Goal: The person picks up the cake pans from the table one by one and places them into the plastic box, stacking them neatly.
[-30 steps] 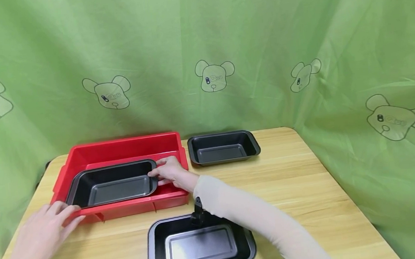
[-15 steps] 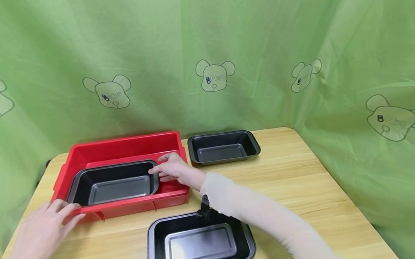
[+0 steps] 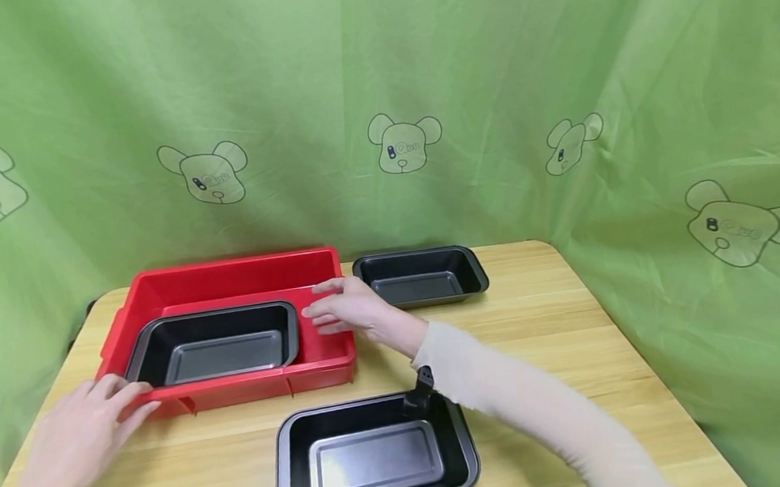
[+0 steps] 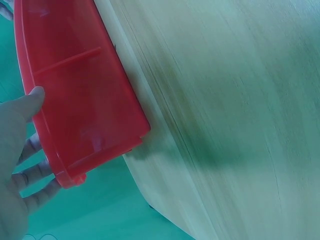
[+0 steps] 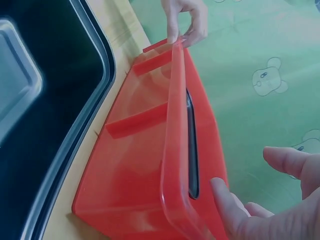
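Seemingly, a black metal loaf pan (image 3: 224,356) is placed left of the spread right hand (image 3: 359,306); the red plastic box (image 3: 240,277), pinched by the left hand (image 3: 86,429), can be released.

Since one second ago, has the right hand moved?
Yes: in the head view, the right hand has shifted rightward relative to the red bin, away from the dark pan inside it.

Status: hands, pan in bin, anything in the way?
Left hand grips red bin at its near-left corner. Right hand over bin's right end, holding nothing. Black loaf pan inside bin. Nothing visibly blocking it.
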A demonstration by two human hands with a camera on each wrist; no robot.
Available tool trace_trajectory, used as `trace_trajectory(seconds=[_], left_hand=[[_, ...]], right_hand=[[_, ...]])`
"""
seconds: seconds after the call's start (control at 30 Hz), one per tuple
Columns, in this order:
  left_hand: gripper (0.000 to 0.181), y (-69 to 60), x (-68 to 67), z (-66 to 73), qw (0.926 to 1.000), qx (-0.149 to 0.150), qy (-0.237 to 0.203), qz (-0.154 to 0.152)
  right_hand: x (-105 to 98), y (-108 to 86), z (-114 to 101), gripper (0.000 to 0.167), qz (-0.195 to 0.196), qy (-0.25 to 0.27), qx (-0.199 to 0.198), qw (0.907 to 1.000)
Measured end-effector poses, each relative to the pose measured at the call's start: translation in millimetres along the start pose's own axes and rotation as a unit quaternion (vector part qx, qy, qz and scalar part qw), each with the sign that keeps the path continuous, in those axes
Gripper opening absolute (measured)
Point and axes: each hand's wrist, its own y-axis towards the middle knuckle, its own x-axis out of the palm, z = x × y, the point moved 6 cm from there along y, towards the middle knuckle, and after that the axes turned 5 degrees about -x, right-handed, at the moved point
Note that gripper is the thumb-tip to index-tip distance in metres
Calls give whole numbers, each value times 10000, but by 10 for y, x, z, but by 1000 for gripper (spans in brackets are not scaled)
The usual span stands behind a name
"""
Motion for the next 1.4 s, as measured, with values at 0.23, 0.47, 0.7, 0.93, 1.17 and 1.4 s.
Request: trace_trajectory(seconds=[0.23, 0.47, 0.7, 0.93, 1.17, 1.4], left_hand=[[86, -8, 8, 10, 10000, 8, -30, 36], [89, 3, -6, 17, 10000, -20, -22, 1], [88, 0, -17, 14, 10000, 16, -32, 68], [86, 8, -18, 19, 9999, 75, -60, 125], [86, 5, -16, 23, 9999, 70, -30, 116], [88, 7, 5, 8, 10000, -1, -24, -43]], right_hand=[[-203, -184, -51, 52, -53, -33, -129, 9999], [-446, -399, -108, 55, -289, -284, -198, 9990], [-728, -607, -112, 51, -519, -604, -334, 9963], [-1045, -785, -12, 51, -426, -824, -364, 9950], [-1303, -922, 188, 52, -341, -948, -238, 9946], [-1440, -1049, 393, 56, -323, -869, -153, 9956]])
